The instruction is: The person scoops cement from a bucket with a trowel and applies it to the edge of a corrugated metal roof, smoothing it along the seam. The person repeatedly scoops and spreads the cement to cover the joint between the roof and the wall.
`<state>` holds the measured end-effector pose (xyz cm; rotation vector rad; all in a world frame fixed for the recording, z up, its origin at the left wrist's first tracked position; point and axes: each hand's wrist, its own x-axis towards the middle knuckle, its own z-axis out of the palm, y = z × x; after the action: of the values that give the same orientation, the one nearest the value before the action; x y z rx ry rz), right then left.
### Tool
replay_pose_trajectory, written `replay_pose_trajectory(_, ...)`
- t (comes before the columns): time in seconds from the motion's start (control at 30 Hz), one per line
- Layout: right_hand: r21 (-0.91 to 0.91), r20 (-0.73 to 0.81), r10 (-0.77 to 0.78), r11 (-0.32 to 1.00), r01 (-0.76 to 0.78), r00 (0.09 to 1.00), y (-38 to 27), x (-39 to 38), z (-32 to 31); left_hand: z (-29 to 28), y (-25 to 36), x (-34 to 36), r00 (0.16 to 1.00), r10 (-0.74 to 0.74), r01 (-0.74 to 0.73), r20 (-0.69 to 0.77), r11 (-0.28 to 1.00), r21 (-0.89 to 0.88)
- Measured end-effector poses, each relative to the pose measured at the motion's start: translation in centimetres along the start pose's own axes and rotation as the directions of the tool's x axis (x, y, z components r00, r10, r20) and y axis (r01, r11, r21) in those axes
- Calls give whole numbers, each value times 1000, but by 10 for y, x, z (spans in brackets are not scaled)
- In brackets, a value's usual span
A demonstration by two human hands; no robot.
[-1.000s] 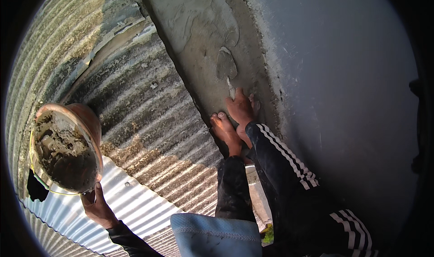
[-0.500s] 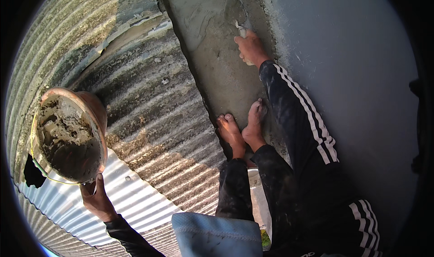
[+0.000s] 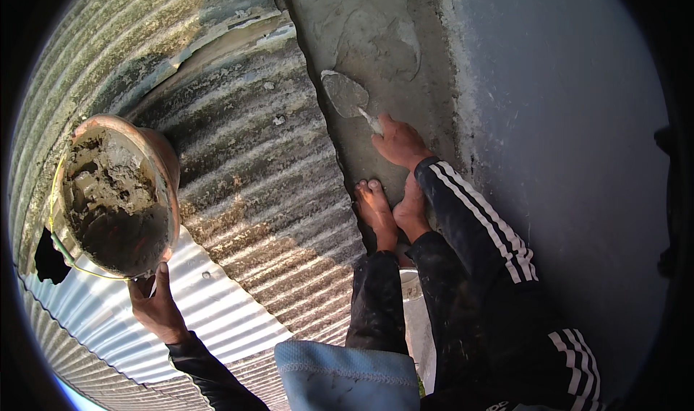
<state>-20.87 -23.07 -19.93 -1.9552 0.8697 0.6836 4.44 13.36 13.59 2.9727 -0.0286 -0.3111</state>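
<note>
On the left, my left hand point(image 3: 158, 306) is closed on the near rim of an orange-brown bucket point(image 3: 163, 154). The bucket leans on the corrugated roofing and holds wet grey mortar point(image 3: 108, 187); a thin yellow wire handle hangs along its outer side. My right hand point(image 3: 401, 142) grips the pale handle of a trowel point(image 3: 345, 93). The trowel's rounded, mortar-smeared blade points up and left, by the ledge's left edge. Smeared wet mortar point(image 3: 376, 42) covers the far part of the concrete ledge point(image 3: 426, 71). Whether the blade presses on the surface I cannot tell.
Old corrugated roofing sheets point(image 3: 246, 136) fill the left side, with a brighter sheet point(image 3: 217, 295) lower down. A smooth grey wall point(image 3: 557, 100) rises on the right. My bare feet point(image 3: 377, 212) stand on the narrow ledge. Behind them is a pale container point(image 3: 416, 317).
My right hand has drawn the trowel nearer to my feet, and its blade has swung left toward the roofing edge. The left hand keeps its hold on the bucket rim.
</note>
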Motion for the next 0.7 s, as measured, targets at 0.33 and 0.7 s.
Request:
replay_pose_trajectory(0.33,193,-330,302,949,-249,894,-32,104,-97,-1,-1,0,1000,32,-32,1,999,12)
replay_pose_trajectory(0.7,-9,144,99,995,-99,985,-22,13,-17,1,1,0,998,45,-47,-49,998,-32)
